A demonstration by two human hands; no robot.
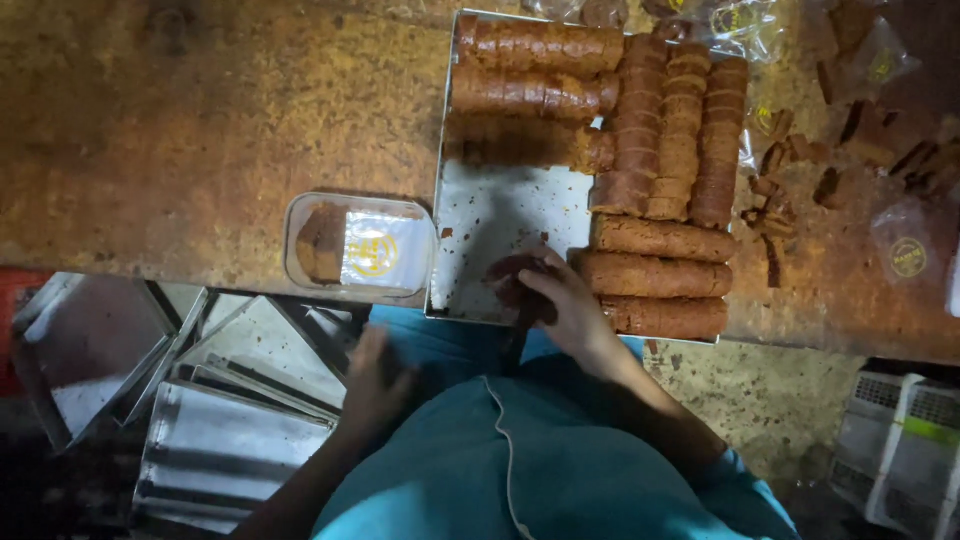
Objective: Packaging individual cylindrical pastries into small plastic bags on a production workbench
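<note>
One slice [322, 243] is already set in the tub [360, 248] on the desk [190, 130]; many rolls [655, 272] remain on the tray [495, 215]. Right hand [560, 300] is closed on a dark piece [510, 272]; left hand [375, 385] hangs open.

Just right of your right hand's fingers [545, 285] lie sliced rolls [655, 275] on the tray [490, 215]; left, a plastic container [358, 248].

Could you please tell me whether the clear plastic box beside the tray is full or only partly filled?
Partly filled. The plastic box holds brown slices only at its left end; the rest shows just a label.
</note>
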